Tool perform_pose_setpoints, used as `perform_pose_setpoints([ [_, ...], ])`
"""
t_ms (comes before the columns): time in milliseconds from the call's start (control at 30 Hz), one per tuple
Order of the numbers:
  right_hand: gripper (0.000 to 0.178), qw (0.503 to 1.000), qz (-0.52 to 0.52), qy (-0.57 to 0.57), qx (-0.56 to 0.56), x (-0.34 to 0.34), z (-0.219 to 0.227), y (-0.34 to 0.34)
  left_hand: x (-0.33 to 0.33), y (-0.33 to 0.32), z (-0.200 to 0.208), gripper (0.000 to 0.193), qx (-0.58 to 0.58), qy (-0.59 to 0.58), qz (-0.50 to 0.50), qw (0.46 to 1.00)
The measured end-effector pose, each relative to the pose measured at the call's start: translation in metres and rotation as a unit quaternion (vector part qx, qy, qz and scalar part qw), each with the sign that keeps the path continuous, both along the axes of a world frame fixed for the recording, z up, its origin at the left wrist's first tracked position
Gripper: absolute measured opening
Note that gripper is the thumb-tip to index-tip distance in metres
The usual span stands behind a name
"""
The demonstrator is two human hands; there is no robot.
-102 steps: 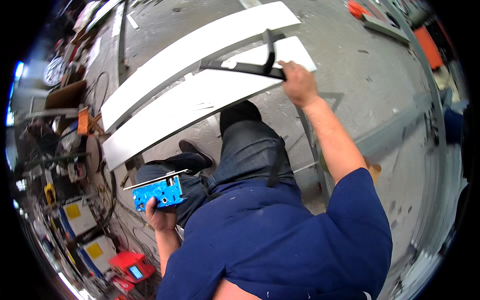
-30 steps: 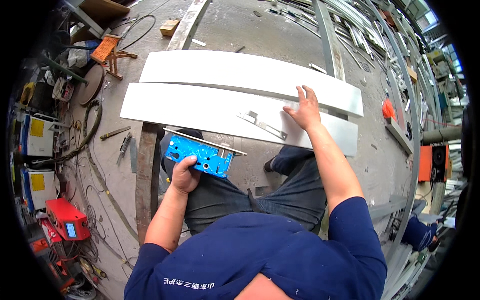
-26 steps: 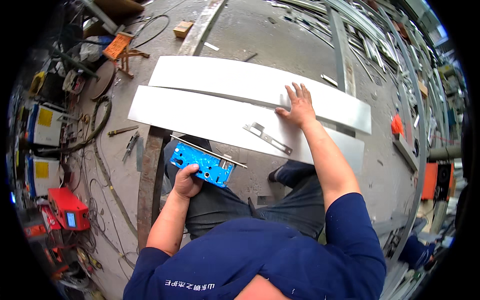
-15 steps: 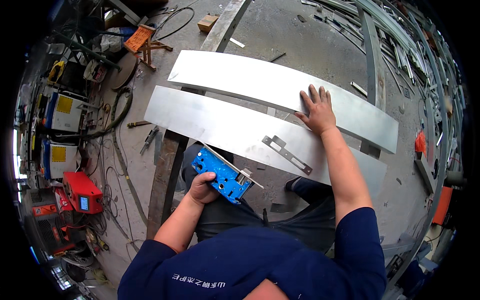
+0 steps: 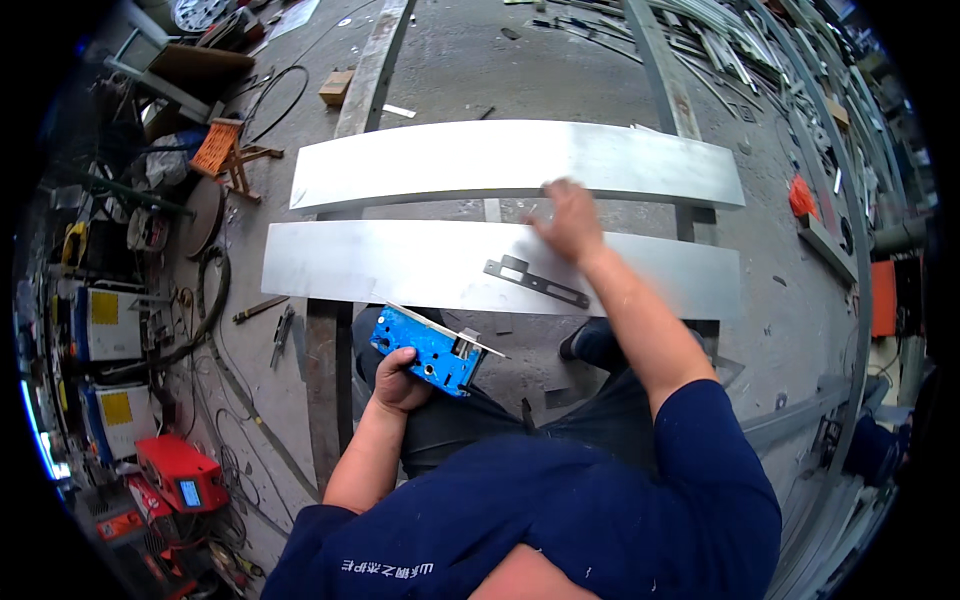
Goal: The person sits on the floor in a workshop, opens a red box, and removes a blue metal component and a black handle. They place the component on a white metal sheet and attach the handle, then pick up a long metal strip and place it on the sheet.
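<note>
A blue mortise lock (image 5: 418,345) with a pale metal faceplate is gripped in my left hand (image 5: 396,384), above my thigh at the near panel's edge. My right hand (image 5: 572,222), somewhat blurred, is over the gap between two silver metal panels, its thumb apart from the fingers and nothing visible in it. Below that hand, a slotted strike plate (image 5: 537,284) lies slantwise on the near panel (image 5: 370,262). Beyond it, the far panel (image 5: 430,162) lies roughly parallel. Whether the right fingertips touch the far panel cannot be made out.
Two steel beams (image 5: 329,370) run under the panels. On the left stand a red machine with a small screen (image 5: 180,473), white-and-blue boxes (image 5: 112,322), cables and an orange stool (image 5: 217,148). Long metal profiles (image 5: 715,55) lie at the far right; a small carton (image 5: 337,87) sits on the floor.
My right hand has lifted from lying spread on the far panel and drawn back left. My left hand still holds the lock. The whole view has turned and shifted.
</note>
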State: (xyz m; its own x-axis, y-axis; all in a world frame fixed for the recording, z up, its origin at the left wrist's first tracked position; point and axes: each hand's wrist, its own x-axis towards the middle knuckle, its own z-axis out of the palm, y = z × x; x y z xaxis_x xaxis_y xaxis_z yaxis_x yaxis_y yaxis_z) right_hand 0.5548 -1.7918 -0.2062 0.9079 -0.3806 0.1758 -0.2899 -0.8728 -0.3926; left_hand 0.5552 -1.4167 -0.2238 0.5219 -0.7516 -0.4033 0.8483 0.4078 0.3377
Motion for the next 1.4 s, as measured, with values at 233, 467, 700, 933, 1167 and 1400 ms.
perform_pose_setpoints([
  [233, 0.018, 0.995, 0.042, 0.086, 0.001, -0.063, -0.025, 0.076, -0.007, 0.004, -0.011, 0.058, 0.009, -0.065, 0.013, 0.998],
  [467, 0.026, 0.982, -0.001, 0.186, 0.028, -0.072, 0.009, 0.077, -0.004, 0.010, -0.008, 0.059, -0.001, -0.084, -0.003, 0.996],
  [700, 0.031, 0.981, 0.013, 0.182, 0.067, -0.089, 0.010, 0.064, 0.006, 0.005, -0.011, 0.052, -0.008, -0.113, -0.040, 0.993],
  [933, 0.019, 0.968, 0.010, 0.009, 0.249, -0.137, 0.012, 0.051, 0.015, 0.007, -0.010, 0.052, 0.030, -0.099, -0.064, 0.993],
  [1167, 0.031, 0.782, -0.566, -0.135, 0.225, -0.441, 0.009, -0.094, 0.014, 0.006, 0.001, 0.051, 0.057, -0.120, -0.096, 0.986],
  [1400, 0.023, 0.478, -0.819, -0.051, 0.313, -0.707, -0.148, -0.034, 0.021, 0.011, 0.002, 0.055, 0.132, -0.141, -0.080, 0.978],
])
